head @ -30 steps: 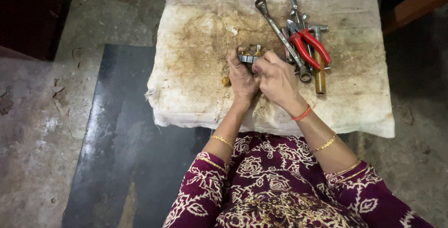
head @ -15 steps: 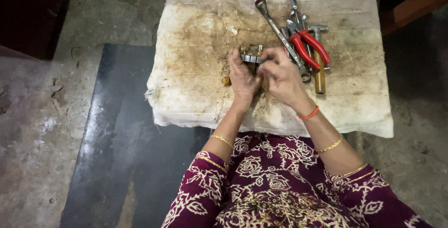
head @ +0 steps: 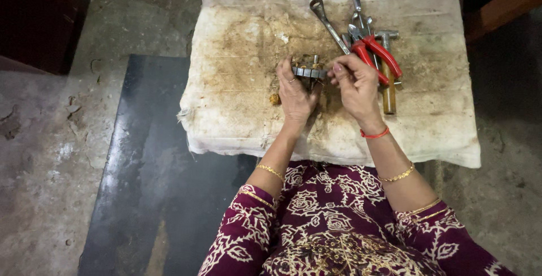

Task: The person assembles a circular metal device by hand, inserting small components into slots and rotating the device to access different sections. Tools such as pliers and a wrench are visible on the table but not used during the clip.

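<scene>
Your left hand (head: 294, 92) grips a small metal part (head: 307, 72) over the middle of the stained cloth (head: 237, 106), its long axis running left to right. Your right hand (head: 357, 84) pinches the part's right end, just left of the red pliers (head: 379, 55) and wrench (head: 328, 23).
</scene>
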